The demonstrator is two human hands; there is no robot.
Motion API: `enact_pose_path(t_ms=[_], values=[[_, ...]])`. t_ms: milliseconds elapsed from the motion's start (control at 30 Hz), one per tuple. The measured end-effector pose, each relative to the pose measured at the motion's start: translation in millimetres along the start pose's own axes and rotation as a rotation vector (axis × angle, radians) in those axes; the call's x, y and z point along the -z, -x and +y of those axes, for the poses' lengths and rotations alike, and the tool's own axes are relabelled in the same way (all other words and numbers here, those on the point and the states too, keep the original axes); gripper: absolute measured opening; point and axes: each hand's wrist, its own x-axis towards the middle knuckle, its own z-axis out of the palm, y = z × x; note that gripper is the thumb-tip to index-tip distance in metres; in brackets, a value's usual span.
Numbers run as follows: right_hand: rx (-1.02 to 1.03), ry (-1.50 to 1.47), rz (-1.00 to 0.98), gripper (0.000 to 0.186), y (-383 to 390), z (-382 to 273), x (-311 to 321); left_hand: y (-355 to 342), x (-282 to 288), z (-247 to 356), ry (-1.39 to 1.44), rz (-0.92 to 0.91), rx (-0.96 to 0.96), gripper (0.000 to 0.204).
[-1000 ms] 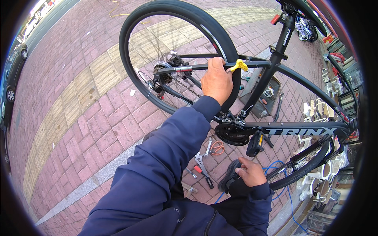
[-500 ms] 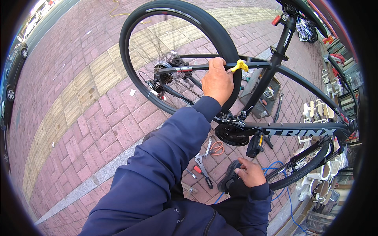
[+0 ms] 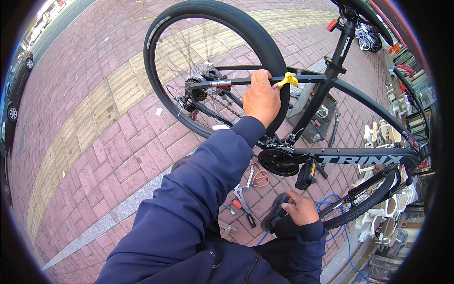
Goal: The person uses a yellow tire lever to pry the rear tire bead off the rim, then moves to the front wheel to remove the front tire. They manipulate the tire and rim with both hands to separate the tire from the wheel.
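A black bicycle [image 3: 313, 109] stands in front of me, its rear wheel [image 3: 280, 61] up at the left. My left hand [image 3: 261, 97] is closed at the seat stay beside the rear tyre. From its right side sticks out a yellow piece with a knobbed, forked end [image 3: 288, 80]; the rest is hidden in the hand, and its kind cannot be made out. My right hand [image 3: 302, 209] rests over my knee, fingers loosely bent and apart, holding nothing. Below the left hand are the black chainring [image 3: 279, 162] and pedal [image 3: 307, 174].
On the brick paving lie orange-handled pliers [image 3: 261, 178], a silver tool with a black and red handle [image 3: 243, 201] and a blue hose [image 3: 347, 236]. A metal toolbox [image 3: 316, 128] sits behind the frame. White bicycle parts [image 3: 385, 208] crowd the right side. A dark car [image 3: 16, 90] stands far left.
The rear wheel has turned: the light stripe on its tyre has moved from the top round to the upper left. Both hands have stayed in place.
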Motion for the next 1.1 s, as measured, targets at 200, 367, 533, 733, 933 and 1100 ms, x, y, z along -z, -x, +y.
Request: enact_pose_path(t_ms=[200, 367, 533, 733, 933, 1100], values=[[-0.007, -0.007, -0.003, 0.057, -0.1, 0.7, -0.5, -0.1, -0.5, 0.6, -0.006, -0.005, 0.013, 0.038], [-0.007, 0.008, -0.008, 0.057, -0.3, 0.9, -0.5, 0.0, 0.0, 0.2, -0.001, -0.004, 0.005, 0.038], [-0.007, 0.003, -0.009, 0.057, -0.6, 1.2, -0.7, -0.2, 0.3, 0.4, -0.005, -0.013, 0.012, 0.038], [-0.009, 0.012, -0.017, 0.056, -0.6, 0.8, -0.3, 0.1, 0.2, 0.9, -0.005, -0.007, 0.015, 0.038], [-0.003, 0.029, -0.015, 0.056, -0.9, 0.0, -0.2, 0.1, 0.4, 0.4, -0.005, 0.0, 0.005, 0.039], [-0.004, 0.029, -0.018, 0.057, -0.9, 0.2, -1.4, 0.2, 0.3, 0.1, 0.0, -0.004, 0.005, 0.039]])
